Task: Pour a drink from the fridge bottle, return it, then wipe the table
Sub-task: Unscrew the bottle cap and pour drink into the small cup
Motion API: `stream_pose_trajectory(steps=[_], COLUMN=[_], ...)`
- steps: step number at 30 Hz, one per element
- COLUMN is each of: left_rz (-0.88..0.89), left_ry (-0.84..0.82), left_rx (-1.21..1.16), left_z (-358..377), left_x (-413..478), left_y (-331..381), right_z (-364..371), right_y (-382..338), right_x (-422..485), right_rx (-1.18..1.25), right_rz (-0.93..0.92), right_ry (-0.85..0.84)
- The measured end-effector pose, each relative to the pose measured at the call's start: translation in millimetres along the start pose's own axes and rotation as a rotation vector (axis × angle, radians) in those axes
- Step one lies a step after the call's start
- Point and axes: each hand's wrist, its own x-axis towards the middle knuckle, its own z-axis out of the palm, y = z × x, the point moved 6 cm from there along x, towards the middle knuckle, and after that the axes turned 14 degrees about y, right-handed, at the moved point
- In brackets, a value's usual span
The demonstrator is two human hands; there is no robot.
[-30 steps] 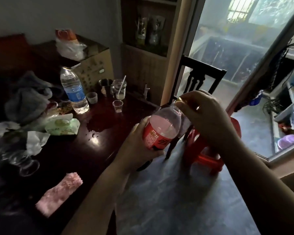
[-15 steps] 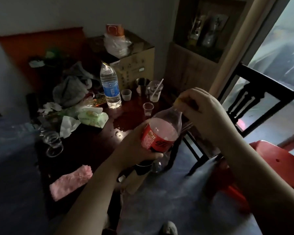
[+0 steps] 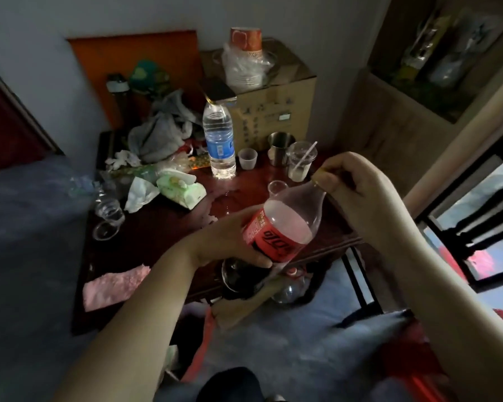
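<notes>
My left hand point(image 3: 230, 239) grips the body of a red-labelled cola bottle point(image 3: 285, 221), which is tilted with its neck toward the upper right, above the near edge of the dark wooden table point(image 3: 163, 236). My right hand point(image 3: 352, 184) is closed around the bottle's cap at the neck. A small clear plastic cup point(image 3: 277, 187) stands on the table just behind the bottle's neck. A pink cloth point(image 3: 114, 287) lies at the table's near left corner. A wet patch glistens on the table by the small cup.
A water bottle point(image 3: 219, 140), another small cup point(image 3: 248, 159), a metal mug point(image 3: 280, 146) and a lidded cup with a straw point(image 3: 301, 161) stand further back. Tissues and a wipes pack point(image 3: 182, 190) clutter the left. A cardboard box point(image 3: 273, 111) sits behind; a black chair point(image 3: 476, 221) stands right.
The view has swung left and down over the table. Both hands keep their hold on the bottle, which has tilted a little further; the right hand still covers the cap.
</notes>
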Motion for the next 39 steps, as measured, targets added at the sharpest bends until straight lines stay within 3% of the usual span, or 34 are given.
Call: stream_pose_trajectory(steps=[4, 10, 14, 22, 26, 29, 33, 39], left_rz=[-0.061, 0.085, 0.142, 0.063, 0.060, 0.055, 0.083, 0.108], left_ry=[-0.020, 0.231, 0.316, 0.170, 0.068, 0.104, 0.234, 0.291], left_rx=[-0.028, 0.192, 0.305, 0.253, 0.214, 0.253, 0.338, 0.388], left_z=[-5, -16, -34, -63, -67, -67, -65, -63], left_x=[12, 53, 86, 128, 138, 143, 147, 145], left_y=[-9, -16, -22, -29, -28, -29, -28, -16], right_z=[17, 40, 55, 81, 86, 86, 85, 83], right_y=[12, 53, 61, 65, 71, 77, 94, 94], right_x=[19, 51, 74, 109, 116, 121, 124, 128], right_rx=[0.007, -0.288, -0.264, -0.007, 0.116, 0.027, -0.285, -0.170], right_rz=[-0.008, 0.102, 0.114, -0.089, -0.086, -0.061, 0.090, 0.119], right_ry=[-0.089, -0.105, -0.077, -0.121, -0.152, -0.172, -0.143, -0.062])
